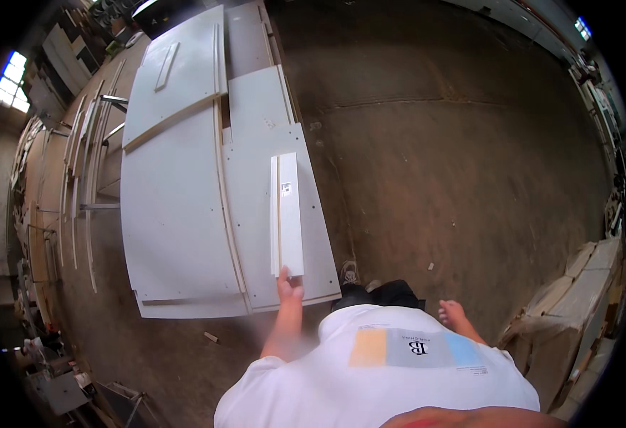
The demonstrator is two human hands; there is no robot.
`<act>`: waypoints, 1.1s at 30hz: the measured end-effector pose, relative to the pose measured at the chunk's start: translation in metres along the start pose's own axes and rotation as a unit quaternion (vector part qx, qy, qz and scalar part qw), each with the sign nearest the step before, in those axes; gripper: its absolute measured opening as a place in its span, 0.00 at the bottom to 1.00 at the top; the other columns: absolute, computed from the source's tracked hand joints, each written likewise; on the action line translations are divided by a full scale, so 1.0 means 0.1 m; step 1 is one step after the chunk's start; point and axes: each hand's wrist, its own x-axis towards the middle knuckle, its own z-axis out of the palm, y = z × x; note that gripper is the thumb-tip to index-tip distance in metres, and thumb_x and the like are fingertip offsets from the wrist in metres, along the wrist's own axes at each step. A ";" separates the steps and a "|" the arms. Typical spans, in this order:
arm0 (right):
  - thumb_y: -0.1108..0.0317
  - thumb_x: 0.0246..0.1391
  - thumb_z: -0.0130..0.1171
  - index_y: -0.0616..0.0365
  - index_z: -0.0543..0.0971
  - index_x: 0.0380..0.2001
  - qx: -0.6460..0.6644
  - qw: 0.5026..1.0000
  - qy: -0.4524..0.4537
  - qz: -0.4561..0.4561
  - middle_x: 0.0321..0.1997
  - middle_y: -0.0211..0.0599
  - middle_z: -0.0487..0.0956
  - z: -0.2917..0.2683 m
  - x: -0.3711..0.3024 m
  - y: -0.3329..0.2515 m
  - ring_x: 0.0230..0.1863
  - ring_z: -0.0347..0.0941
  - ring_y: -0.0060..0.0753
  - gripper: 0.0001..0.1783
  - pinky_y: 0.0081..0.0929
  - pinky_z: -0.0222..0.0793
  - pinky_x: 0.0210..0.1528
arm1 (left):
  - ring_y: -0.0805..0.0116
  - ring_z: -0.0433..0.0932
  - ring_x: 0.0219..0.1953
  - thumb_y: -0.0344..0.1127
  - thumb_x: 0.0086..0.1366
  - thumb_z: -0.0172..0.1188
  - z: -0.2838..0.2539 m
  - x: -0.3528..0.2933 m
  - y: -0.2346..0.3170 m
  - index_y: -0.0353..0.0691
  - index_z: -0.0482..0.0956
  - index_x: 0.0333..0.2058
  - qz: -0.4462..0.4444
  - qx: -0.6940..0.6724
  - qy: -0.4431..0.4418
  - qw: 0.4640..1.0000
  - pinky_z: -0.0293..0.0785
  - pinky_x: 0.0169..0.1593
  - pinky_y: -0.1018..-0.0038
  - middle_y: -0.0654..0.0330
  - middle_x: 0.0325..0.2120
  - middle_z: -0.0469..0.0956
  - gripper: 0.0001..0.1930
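"How do the hands stand?"

"Apart. The left hand (291, 287) is closed on the near end of a narrow white panel (291, 232), thumb on top, its other fingers partly hidden. The right hand (453, 313) hangs out beside the body, fingers curled, nothing seen in it; whether they meet, I cannot tell."

"And the panel?"

"Straight ahead of the left hand, the nearer one, long axis running away from the person. It lies over a large white board (256, 192); I cannot tell whether its near end is raised."

"Count them."

"One narrow panel, possibly two strips together, with one label (286, 189); at least four large white boards; one slim white strip (166, 67) farther off; one wrapped stack (573, 303) at right."
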 end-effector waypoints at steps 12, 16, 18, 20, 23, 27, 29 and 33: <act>0.59 0.59 0.59 0.53 0.78 0.28 -0.221 0.957 -0.095 -0.162 0.25 0.30 0.75 0.25 1.61 -3.08 0.22 0.69 0.23 0.11 0.28 0.67 0.24 | 0.60 0.77 0.47 0.35 0.63 0.63 1.92 0.08 -0.57 0.36 0.72 0.51 0.146 -0.077 0.012 0.986 0.78 0.50 0.65 0.56 0.46 0.78 0.19; 0.60 0.62 0.59 0.55 0.74 0.40 -0.154 0.957 -0.064 -0.237 0.28 0.27 0.75 1.15 1.27 -4.67 0.21 0.65 0.18 0.11 0.22 0.61 0.21 | 0.60 0.77 0.47 0.34 0.63 0.63 2.50 0.22 -0.55 0.36 0.72 0.51 0.187 -0.121 -0.004 0.975 0.77 0.50 0.66 0.56 0.47 0.78 0.19; 0.60 0.61 0.59 0.55 0.75 0.40 -0.154 0.949 -0.101 -0.255 0.28 0.28 0.76 1.34 1.45 -5.16 0.21 0.67 0.19 0.11 0.22 0.63 0.22 | 0.60 0.77 0.47 0.33 0.63 0.63 2.84 0.44 -0.48 0.36 0.72 0.51 0.196 -0.139 -0.020 0.970 0.77 0.49 0.67 0.56 0.47 0.78 0.19; 0.60 0.61 0.59 0.55 0.76 0.40 -0.172 0.942 -0.112 -0.267 0.28 0.28 0.76 1.55 1.59 -5.57 0.23 0.68 0.19 0.11 0.23 0.65 0.24 | 0.62 0.77 0.45 0.33 0.60 0.65 3.22 0.69 -0.35 0.38 0.73 0.48 0.202 -0.148 -0.024 0.968 0.77 0.47 0.68 0.59 0.44 0.79 0.18; 0.60 0.60 0.60 0.55 0.77 0.41 -0.239 0.932 -0.080 -0.259 0.29 0.29 0.78 1.79 1.79 -5.84 0.25 0.72 0.21 0.12 0.24 0.69 0.27 | 0.65 0.76 0.41 0.33 0.55 0.71 3.72 1.21 -0.05 0.41 0.77 0.42 0.210 -0.164 -0.014 0.964 0.77 0.44 0.69 0.64 0.39 0.79 0.17; 0.59 0.56 0.63 0.60 0.81 0.39 -0.395 0.888 -0.035 -0.231 0.34 0.36 0.82 1.98 1.84 -5.95 0.34 0.78 0.29 0.15 0.30 0.74 0.38 | 0.65 0.76 0.42 0.34 0.56 0.71 4.41 2.13 0.51 0.41 0.76 0.44 0.225 -0.178 0.040 0.957 0.78 0.42 0.71 0.64 0.40 0.77 0.18; 0.58 0.55 0.64 0.61 0.82 0.41 -0.405 0.893 -0.049 -0.190 0.37 0.40 0.83 2.05 1.71 -6.05 0.40 0.78 0.32 0.17 0.32 0.74 0.45 | 0.64 0.75 0.42 0.34 0.57 0.70 4.67 2.69 0.87 0.41 0.76 0.44 0.230 -0.187 0.046 0.954 0.79 0.41 0.70 0.63 0.41 0.77 0.18; 0.58 0.55 0.64 0.60 0.83 0.40 -0.385 0.898 -0.052 -0.207 0.36 0.38 0.83 2.45 1.48 -6.40 0.39 0.78 0.29 0.17 0.30 0.74 0.43 | 0.64 0.76 0.42 0.35 0.58 0.69 5.61 3.63 1.65 0.41 0.76 0.45 0.237 -0.155 0.066 0.957 0.80 0.41 0.68 0.62 0.42 0.76 0.17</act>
